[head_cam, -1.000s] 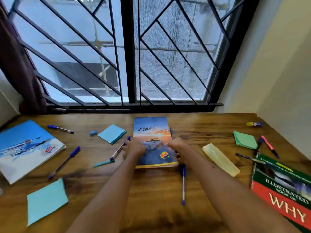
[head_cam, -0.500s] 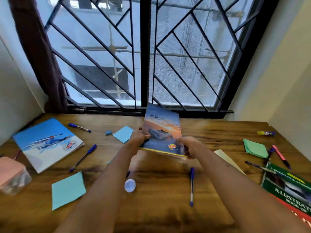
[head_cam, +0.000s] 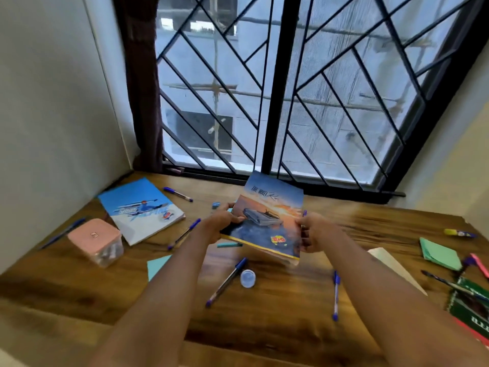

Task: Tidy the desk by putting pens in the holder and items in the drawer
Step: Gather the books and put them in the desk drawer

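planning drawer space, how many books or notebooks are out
3: sunset notebook held up at centre, ski notebook far left, green book cut off at right edge.

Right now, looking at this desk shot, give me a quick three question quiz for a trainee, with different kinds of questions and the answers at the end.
1. True or false: the boat-cover notebook lies flat on the desk.
2. Which hands grip the notebook? A) only the left hand B) only the right hand C) both
3. Fill in: the small round cap sits just right of a blue ___.

Key: 1 false, it is held tilted above the desk. 2 C, one hand on each side edge. 3 pen.
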Demonstrator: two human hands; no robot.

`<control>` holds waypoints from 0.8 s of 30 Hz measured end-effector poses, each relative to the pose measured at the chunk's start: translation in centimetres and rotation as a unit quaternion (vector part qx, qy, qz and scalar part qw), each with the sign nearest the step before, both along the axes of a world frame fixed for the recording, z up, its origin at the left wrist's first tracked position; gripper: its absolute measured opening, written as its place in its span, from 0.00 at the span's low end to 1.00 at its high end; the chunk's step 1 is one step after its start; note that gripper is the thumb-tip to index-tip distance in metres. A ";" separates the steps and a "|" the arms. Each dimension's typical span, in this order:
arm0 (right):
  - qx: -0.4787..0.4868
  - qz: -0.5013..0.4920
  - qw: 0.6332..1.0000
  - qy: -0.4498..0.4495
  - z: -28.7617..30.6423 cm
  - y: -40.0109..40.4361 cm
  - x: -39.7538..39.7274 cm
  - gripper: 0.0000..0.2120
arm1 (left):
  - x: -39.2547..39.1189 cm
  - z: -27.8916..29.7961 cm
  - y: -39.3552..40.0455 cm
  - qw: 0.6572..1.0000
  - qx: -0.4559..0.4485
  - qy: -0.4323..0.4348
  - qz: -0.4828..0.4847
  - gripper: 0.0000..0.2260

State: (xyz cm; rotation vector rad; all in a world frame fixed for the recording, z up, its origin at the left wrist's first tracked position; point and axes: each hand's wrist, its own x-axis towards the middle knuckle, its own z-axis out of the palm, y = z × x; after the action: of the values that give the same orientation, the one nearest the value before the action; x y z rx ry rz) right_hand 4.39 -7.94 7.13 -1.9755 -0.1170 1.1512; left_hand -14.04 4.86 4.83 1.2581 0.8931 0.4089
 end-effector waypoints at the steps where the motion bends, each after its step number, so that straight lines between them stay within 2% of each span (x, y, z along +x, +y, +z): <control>1: 0.002 -0.010 1.000 0.007 -0.4 0.1 -0.5 0.15 | -0.5 -0.2 0.3 1.000 0.005 0.003 0.001 0.22; 11: -0.037 -0.093 0.995 -0.021 -5.2 0.8 0.2 0.12 | -3.6 -1.8 2.4 0.997 0.027 -0.010 0.077 0.19; 15: -0.098 -0.065 0.993 -0.004 -8.7 2.2 0.9 0.12 | -5.0 -2.9 3.6 0.993 0.024 -0.018 0.116 0.21; 18: -0.150 0.001 0.987 -0.053 -9.8 3.8 0.9 0.09 | -6.3 -3.5 5.3 0.991 0.012 -0.036 0.127 0.22; 21: -0.103 0.048 0.989 -0.098 -7.3 2.1 -0.7 0.14 | -6.0 -3.0 5.3 0.991 0.025 -0.053 0.123 0.21; 24: -0.036 0.060 0.983 -0.171 -5.0 1.9 -2.0 0.08 | -5.8 -2.2 5.4 0.986 0.053 -0.080 0.134 0.22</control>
State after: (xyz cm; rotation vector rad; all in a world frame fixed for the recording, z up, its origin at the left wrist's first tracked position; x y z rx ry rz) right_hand 2.41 -6.01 2.15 -2.2433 -0.3836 0.8892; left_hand -19.88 10.22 2.66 1.1854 0.9148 0.7706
